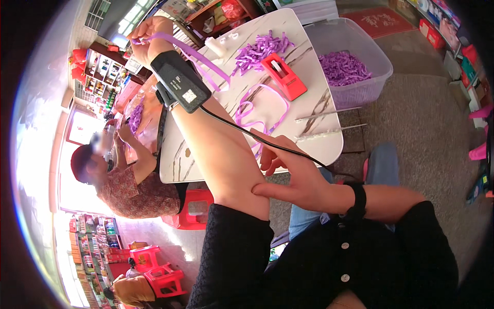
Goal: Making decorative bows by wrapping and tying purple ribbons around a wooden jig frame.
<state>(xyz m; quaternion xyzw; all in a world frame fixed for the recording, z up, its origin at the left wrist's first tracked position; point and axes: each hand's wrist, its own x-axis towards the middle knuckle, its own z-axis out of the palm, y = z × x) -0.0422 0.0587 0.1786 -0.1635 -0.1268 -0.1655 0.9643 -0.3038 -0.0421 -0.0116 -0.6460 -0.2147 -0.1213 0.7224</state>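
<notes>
My left hand (154, 37) is raised over the far left side of the marbled white table (319, 98), its fingers closed on a purple ribbon (198, 54). The ribbon hangs from the fingers in a loop to the right. A black box-shaped device (181, 81) is strapped to my left wrist. Close to my left elbow is my right hand (293, 177), fingers apart, its thumb against or just beside the forearm. No object shows in it. More purple ribbon (280, 95) lies in loose curves beyond its fingertips. A red tape dispenser (284, 77) stands near a pile of folded purple ribbon pieces (261, 50).
Two thin rods (329, 133) stick out over the table's right edge. A clear plastic bin (378, 77) beside it holds many purple pieces. White spools (216, 46) stand at the back. Another person (134, 180) sits on a red stool (195, 206) at left. A black cable (257, 139) crosses my arm.
</notes>
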